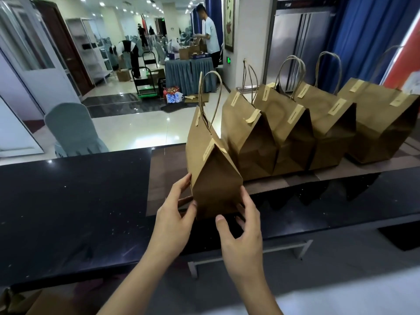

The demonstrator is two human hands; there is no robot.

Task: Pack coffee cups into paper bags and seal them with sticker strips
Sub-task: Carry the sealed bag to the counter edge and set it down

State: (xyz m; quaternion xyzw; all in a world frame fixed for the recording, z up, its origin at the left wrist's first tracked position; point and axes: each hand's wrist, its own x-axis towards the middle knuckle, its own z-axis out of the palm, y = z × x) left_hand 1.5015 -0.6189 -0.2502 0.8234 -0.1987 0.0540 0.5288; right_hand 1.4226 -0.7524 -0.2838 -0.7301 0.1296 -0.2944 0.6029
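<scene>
Brown kraft paper, folded shut and taped at the top: the nearest bag (212,171) stands at centre frame on the dark counter (68,212), at the left end of a row of four sealed bags (295,130) running to the upper right. The left hand (176,220) and right hand (241,228) touch its lower sides with spread fingers. This looks like setting a finished bag in line; the next move likely calls for a fresh bag. Contents are hidden.
</scene>
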